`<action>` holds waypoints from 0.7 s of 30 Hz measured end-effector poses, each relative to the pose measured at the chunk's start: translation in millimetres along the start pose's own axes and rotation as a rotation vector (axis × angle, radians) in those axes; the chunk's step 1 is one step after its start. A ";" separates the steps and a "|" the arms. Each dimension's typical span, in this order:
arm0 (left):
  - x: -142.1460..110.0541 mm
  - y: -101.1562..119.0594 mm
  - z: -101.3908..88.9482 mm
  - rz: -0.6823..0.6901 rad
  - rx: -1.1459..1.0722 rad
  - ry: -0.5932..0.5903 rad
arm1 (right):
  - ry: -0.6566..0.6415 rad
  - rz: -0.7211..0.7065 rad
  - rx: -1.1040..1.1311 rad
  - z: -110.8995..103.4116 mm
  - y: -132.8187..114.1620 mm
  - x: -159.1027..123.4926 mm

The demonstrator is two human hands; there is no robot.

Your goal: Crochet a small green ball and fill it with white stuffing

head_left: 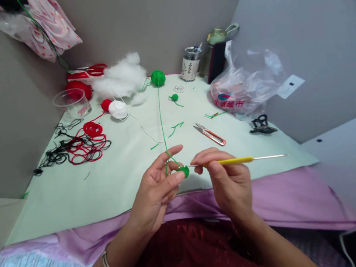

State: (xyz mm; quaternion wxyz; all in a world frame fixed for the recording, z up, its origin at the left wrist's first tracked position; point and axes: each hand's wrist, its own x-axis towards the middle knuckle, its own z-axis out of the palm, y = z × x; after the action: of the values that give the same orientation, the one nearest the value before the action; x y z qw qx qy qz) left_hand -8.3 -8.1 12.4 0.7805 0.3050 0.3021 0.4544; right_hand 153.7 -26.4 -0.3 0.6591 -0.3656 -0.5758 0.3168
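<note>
My left hand pinches a small green crochet piece between thumb and fingers, with green yarn looped over the index finger. The yarn runs up the table to a green yarn ball at the back. My right hand grips a yellow-handled crochet hook, and the hook's tip meets the green piece. Both hands hover over the near edge of the pale green table.
Snips lie right of centre. Tangled red and black yarn is at left, with a plastic cup. White stuffing, a red-and-white piece, a jar and a plastic bag stand at the back. A black clip sits right.
</note>
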 end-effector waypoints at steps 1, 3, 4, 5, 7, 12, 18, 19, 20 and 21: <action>-0.5 -1.9 1.1 0.019 0.034 0.003 | -0.027 0.018 0.007 1.0 -0.2 0.3; -1.0 -6.1 3.4 0.068 0.093 0.028 | -0.048 0.000 -0.057 2.1 -1.0 -2.0; -1.1 -7.9 4.2 0.094 0.104 0.045 | -0.052 -0.040 -0.130 1.9 -1.4 -4.2; -0.9 -9.2 4.7 0.106 0.101 0.061 | -0.054 -0.097 -0.227 1.1 -1.7 -6.7; 0.0 -9.6 4.4 0.067 0.054 0.063 | -0.096 -0.237 -0.440 -1.5 -1.7 -11.0; 4.0 -3.5 -2.3 -0.078 -0.126 -0.022 | -0.003 -0.197 -0.310 -6.1 1.6 -6.6; 1.9 -6.0 -0.6 0.043 0.034 0.011 | -0.042 0.063 0.022 -1.0 3.4 1.4; 1.2 -7.1 0.2 0.058 0.075 0.015 | -0.050 0.066 0.008 -0.7 3.6 1.1; 0.5 -7.8 0.6 0.074 0.112 0.018 | -0.046 0.080 0.007 -0.9 3.9 0.7; -0.1 -8.1 0.7 0.090 0.139 0.022 | -0.036 0.109 0.024 -1.4 4.4 0.4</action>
State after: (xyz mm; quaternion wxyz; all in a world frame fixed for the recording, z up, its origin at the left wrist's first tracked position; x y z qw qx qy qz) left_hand -3.6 -11.5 6.7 0.7328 0.3670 0.3274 0.4703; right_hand 155.2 -23.8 -3.9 0.6347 -0.3829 -0.5628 0.3658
